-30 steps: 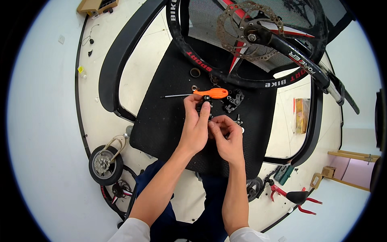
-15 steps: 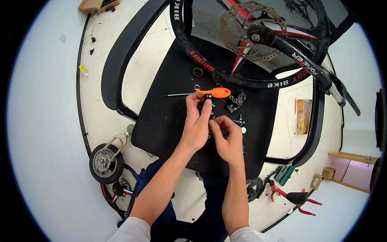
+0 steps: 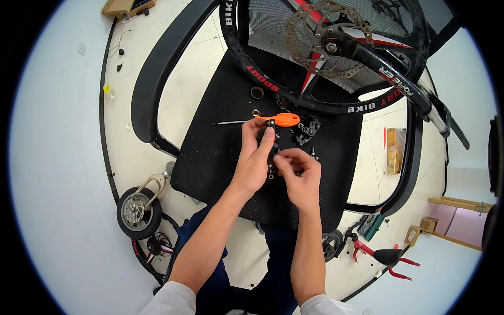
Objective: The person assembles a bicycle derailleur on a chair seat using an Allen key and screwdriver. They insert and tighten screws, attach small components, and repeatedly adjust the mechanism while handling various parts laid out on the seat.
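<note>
Change: both hands sit slightly lower on the mat than a second ago; the screwdriver lies as before.
Left hand [image 3: 255,157]: grip pinches a small black part [image 3: 271,124] beside the screwdriver [image 3: 273,120].
Right hand [image 3: 299,176]: fingers pressed together on small hardware; piece too small to tell.
Mat [image 3: 210,152]: black, carrying a caliper [image 3: 307,129] and a ring [image 3: 257,93].
Wheel [image 3: 325,47]: above the mat, disc rotor [image 3: 307,31] visible.

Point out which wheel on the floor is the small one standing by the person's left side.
The small black wheel with a silver hub, left of the left forearm. The other, the big bicycle wheel with a brake disc, lies beyond the black mat.
</note>
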A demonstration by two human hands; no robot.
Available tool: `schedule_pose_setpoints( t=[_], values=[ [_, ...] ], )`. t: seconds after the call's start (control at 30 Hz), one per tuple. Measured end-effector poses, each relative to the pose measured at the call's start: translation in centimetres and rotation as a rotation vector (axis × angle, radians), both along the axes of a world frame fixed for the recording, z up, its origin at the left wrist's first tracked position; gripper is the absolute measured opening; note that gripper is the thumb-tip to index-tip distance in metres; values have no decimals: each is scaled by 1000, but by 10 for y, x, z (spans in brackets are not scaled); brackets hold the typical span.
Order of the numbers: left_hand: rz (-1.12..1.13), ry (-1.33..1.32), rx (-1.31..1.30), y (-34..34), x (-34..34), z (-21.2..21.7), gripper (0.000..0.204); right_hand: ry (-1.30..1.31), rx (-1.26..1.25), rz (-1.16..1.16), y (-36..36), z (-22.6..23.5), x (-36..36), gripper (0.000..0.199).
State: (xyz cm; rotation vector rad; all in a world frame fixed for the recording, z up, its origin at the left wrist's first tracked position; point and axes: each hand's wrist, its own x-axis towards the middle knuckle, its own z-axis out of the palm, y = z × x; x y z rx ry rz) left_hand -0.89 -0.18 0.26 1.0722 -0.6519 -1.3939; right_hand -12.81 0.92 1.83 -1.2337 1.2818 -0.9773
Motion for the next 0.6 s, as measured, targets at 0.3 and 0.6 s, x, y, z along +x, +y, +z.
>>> schedule_pose_setpoints(
  t=[0.3, 0.6],
  values=[
    [-20, -4, 55, -1, -1, -4, 33, -70, -32, 20, -3, -4, -4, 8],
    [-33, 1, 77, 0, 3, -3, 34, -131, 47, -3, -5, 3, -17, 8]
  ],
)
